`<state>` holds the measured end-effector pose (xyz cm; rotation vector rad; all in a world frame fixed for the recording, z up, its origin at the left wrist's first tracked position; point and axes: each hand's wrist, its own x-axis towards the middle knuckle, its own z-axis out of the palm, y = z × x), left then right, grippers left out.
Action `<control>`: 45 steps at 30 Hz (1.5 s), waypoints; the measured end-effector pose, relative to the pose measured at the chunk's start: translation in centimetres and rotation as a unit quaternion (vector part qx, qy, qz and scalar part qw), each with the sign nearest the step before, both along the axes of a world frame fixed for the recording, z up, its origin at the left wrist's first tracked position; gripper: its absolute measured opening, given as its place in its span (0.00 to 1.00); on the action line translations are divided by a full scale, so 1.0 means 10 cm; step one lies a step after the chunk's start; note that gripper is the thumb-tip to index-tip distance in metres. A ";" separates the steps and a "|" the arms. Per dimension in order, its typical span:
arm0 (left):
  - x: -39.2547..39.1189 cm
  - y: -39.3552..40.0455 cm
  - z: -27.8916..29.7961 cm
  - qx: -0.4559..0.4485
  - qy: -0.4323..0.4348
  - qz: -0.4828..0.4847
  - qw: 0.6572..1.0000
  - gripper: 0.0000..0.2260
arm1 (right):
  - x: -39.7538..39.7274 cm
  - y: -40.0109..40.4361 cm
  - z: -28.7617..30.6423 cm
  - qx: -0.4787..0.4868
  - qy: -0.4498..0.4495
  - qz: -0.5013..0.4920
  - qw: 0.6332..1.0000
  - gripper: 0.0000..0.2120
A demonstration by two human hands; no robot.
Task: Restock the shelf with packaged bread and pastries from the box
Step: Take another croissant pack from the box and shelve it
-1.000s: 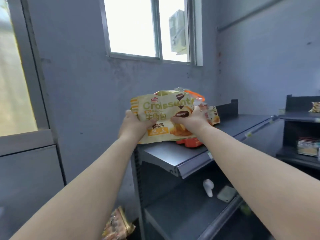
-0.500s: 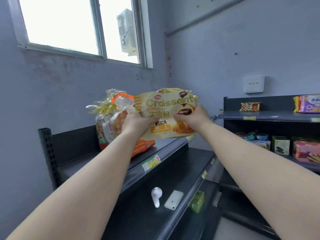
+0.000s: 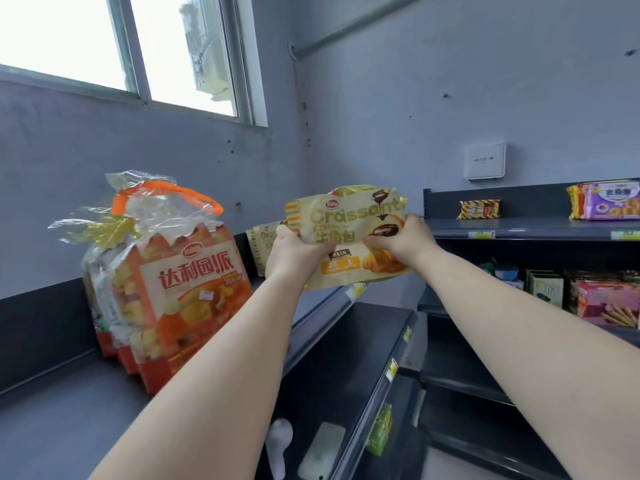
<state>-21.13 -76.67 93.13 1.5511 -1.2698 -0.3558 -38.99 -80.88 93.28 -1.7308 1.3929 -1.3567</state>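
I hold a pale yellow croissant bag upright in both hands above the dark top shelf. My left hand grips its left edge and my right hand grips its right side. Just behind the held bag, another pale bag stands against the shelf's back panel. A big orange pastry pack with a clear plastic top stands on the same shelf to the left. The box is out of view.
Lower shelf boards hold a white object and a flat white packet. To the right, another dark shelf unit carries snack packets and boxes. A window sits above on the blue wall.
My view has swung right and closer to the shelf. Both hands have carried the croissant bag rightward past the orange pack, toward the corner end of the top shelf.
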 end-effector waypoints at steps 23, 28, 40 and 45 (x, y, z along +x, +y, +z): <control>0.98 -2.50 -0.34 0.052 0.028 0.179 0.982 0.28 | 1.26 -3.40 -0.29 0.051 0.061 0.246 0.966 0.33; 1.09 -2.72 -0.36 0.074 0.022 0.245 0.966 0.26 | 1.58 -3.93 -0.33 0.072 0.072 0.338 0.936 0.33; 1.04 -2.72 -0.50 0.102 0.019 0.302 0.948 0.19 | 1.92 -4.33 -0.56 0.097 0.115 0.442 0.884 0.36; 1.00 -2.65 -0.51 0.130 -0.012 0.333 0.934 0.17 | 1.94 -4.26 -0.55 0.080 0.104 0.432 0.892 0.42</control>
